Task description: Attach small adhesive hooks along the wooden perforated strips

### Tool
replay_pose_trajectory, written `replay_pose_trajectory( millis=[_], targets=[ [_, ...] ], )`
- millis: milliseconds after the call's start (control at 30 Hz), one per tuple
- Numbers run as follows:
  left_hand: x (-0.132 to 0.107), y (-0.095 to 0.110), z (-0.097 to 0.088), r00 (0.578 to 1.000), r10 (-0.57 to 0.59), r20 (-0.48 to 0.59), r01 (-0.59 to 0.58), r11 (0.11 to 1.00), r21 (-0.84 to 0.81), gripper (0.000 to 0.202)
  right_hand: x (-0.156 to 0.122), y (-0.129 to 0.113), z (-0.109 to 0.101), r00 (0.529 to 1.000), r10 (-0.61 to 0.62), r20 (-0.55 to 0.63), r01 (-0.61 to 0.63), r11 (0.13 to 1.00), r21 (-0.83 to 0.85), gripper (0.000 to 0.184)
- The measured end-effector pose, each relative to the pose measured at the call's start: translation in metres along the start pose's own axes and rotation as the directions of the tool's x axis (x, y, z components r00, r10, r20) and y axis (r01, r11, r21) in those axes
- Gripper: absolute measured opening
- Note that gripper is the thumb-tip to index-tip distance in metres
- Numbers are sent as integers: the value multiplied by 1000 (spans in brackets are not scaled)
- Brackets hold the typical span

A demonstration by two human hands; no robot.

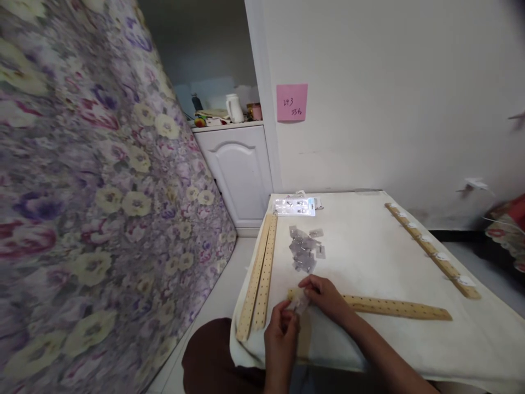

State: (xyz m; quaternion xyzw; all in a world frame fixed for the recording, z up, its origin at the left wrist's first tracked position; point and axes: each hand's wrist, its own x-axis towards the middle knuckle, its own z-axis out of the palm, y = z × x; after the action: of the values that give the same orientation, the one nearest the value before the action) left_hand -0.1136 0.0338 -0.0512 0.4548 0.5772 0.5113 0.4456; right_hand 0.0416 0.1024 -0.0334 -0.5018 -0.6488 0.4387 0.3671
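Between my two hands, near the table's front edge, is a small clear plastic piece. My left hand pinches its lower left side, and my right hand has its fingers closed on the upper right side. A wooden strip with rows of holes runs beneath the hands and out to the right. Just beyond them lies a pile of small clear plastic squares with little metal parts. Two more perforated wooden strips lie side by side to the left.
At the table's right edge, another wooden strip carries several white pieces. A clear blister pack lies at the back left. The cream tablecloth covers the table. A floral curtain hangs at left; a white cabinet stands behind.
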Motion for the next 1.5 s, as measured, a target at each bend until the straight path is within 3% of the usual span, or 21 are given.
replay_pose_trajectory(
  millis=[167, 333, 700, 1500],
  targets=[
    [-4, 3, -11, 972, 235, 18, -226, 909, 350, 29, 26, 11, 0, 999, -45, 16, 46, 994, -99, 26],
    [-7, -6, -11, 939, 327, 103, -337, 827, 449, 29, 36, 12, 5, 997, -60, 52, 68, 986, -152, 27],
    [-6, -22, -10, 913, 332, 236, -407, 712, 573, 50, 42, 18, 13, 997, -60, 52, 71, 973, -220, 30],
    [-2, -25, -7, 920, 294, 257, -388, 601, 699, 60, 43, 21, 16, 999, -18, 41, 29, 960, -279, 30]
  ],
)
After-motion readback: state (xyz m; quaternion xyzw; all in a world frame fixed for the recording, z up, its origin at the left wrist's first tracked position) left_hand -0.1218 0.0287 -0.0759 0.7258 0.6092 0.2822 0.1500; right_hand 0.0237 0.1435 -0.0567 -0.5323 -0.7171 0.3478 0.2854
